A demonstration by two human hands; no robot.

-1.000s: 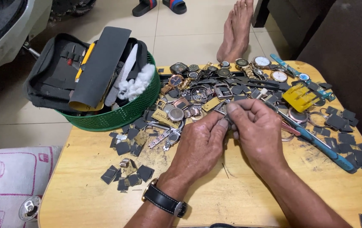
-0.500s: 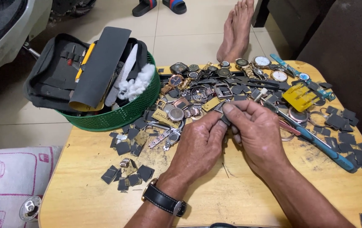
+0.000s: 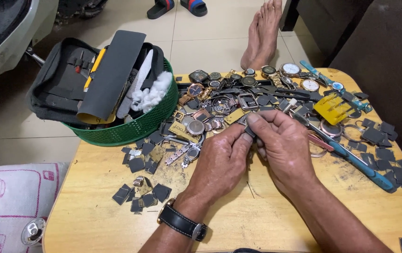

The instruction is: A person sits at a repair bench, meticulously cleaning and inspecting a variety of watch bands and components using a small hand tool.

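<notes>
On the far left, a green basket (image 3: 130,129) sits on the edge of the wooden bench (image 3: 257,215), and it holds a dark tool pouch (image 3: 60,89) and some white fluff. Next to it lie little dark squares (image 3: 137,164) and a big heap of watches (image 3: 224,100). In the middle, the left hand (image 3: 219,161) and the right hand (image 3: 283,145) meet over the bench. Both are pinched shut on one small dark piece (image 3: 249,130), just in front of the heap. To do this well, I think both hands should keep a firm, gentle pinch and stay low over the bench, so the piece lands close by if it slips. The fingers cover most of the piece, so I cannot tell just what it is. To the right lie a yellow plastic holder (image 3: 333,108) and a blue-handled tool (image 3: 365,168). More dark squares run off the right edge, cut off from sight.
</notes>
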